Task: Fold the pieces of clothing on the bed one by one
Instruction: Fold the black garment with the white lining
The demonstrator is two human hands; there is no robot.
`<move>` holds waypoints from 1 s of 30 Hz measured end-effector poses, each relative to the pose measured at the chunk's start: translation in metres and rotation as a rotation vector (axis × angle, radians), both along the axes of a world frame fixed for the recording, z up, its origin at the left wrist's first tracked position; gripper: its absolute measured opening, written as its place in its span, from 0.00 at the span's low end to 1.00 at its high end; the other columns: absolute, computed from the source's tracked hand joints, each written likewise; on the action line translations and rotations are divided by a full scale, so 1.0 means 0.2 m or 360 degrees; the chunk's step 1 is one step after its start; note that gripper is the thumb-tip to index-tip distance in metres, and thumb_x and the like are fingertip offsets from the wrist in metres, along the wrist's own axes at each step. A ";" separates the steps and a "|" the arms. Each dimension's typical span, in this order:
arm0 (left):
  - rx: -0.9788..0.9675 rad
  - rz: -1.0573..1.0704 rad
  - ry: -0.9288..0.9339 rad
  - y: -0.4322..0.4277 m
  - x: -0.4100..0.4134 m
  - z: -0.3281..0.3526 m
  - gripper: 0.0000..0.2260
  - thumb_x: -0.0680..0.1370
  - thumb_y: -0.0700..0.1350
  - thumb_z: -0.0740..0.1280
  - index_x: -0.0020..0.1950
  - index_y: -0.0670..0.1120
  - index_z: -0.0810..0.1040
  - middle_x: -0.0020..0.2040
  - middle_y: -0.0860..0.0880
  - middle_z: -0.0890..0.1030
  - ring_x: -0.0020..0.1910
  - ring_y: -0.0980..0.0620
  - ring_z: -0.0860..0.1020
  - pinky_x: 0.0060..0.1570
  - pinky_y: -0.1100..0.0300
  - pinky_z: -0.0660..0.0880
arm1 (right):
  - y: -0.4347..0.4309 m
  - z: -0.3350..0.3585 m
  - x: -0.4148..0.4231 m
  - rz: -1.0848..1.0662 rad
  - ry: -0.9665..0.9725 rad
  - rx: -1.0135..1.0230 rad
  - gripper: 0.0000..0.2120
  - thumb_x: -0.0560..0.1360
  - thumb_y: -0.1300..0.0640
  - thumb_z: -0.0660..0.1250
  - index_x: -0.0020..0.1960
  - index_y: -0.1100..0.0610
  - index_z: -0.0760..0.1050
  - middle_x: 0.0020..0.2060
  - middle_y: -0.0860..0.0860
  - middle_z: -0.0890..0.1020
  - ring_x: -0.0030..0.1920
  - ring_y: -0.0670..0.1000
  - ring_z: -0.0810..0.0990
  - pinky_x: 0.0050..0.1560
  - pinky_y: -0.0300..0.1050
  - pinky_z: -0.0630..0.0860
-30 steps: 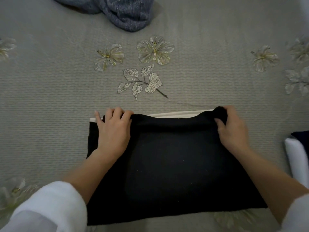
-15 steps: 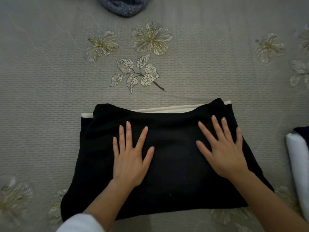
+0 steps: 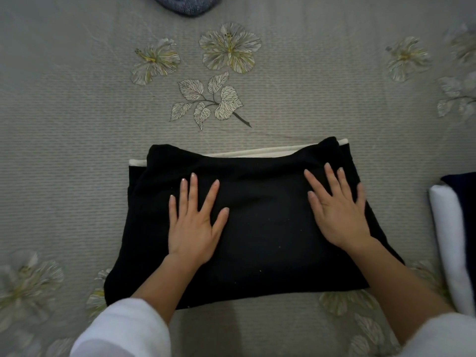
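A black garment lies folded into a rectangle on the grey flowered bed cover, with a cream strip showing along its far edge. My left hand rests flat on its left half, fingers spread. My right hand lies flat on its right half, fingers spread too. Neither hand grips the cloth. A blue-grey knitted garment lies crumpled at the far edge of the view, mostly cut off.
At the right edge sits a stack of folded clothes, a white piece and a dark navy piece. White sleeves cover both my forearms at the bottom of the view.
A second ago both hands held the black garment's far edge. They let go and now lie flat and spread on its top, hardly moved in the last half second.
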State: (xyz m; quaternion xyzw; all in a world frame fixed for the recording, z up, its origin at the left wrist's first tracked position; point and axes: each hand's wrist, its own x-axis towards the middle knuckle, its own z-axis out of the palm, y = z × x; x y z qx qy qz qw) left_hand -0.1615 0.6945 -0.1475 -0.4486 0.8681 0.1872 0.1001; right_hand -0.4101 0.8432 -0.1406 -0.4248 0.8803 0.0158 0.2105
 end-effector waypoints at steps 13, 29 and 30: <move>0.0355 0.1257 -0.0190 -0.12 0.45 0.15 0.51 0.68 0.65 0.71 0.78 0.54 0.40 0.75 0.38 0.55 0.73 0.38 0.56 0.69 0.38 0.54 | 0.23 0.06 -0.12 -0.1074 -0.0194 -0.0179 0.32 0.70 0.44 0.73 0.63 0.66 0.72 0.59 0.64 0.76 0.62 0.63 0.73 0.62 0.58 0.71; 0.0580 0.0690 0.0281 0.01 0.29 0.77 0.12 0.71 0.44 0.73 0.51 0.48 0.75 0.45 0.48 0.81 0.42 0.50 0.78 0.43 0.56 0.74 | 0.21 0.79 0.25 -0.0819 -0.0815 -0.0345 0.19 0.70 0.64 0.70 0.61 0.56 0.77 0.51 0.54 0.82 0.53 0.56 0.80 0.56 0.49 0.75; 0.0517 0.0604 0.0258 0.04 0.27 0.83 0.11 0.71 0.45 0.73 0.51 0.49 0.75 0.45 0.49 0.81 0.43 0.49 0.79 0.43 0.55 0.75 | 0.23 0.85 0.29 -0.0807 -0.0848 -0.0349 0.18 0.71 0.64 0.69 0.60 0.55 0.77 0.51 0.52 0.83 0.53 0.55 0.80 0.56 0.50 0.76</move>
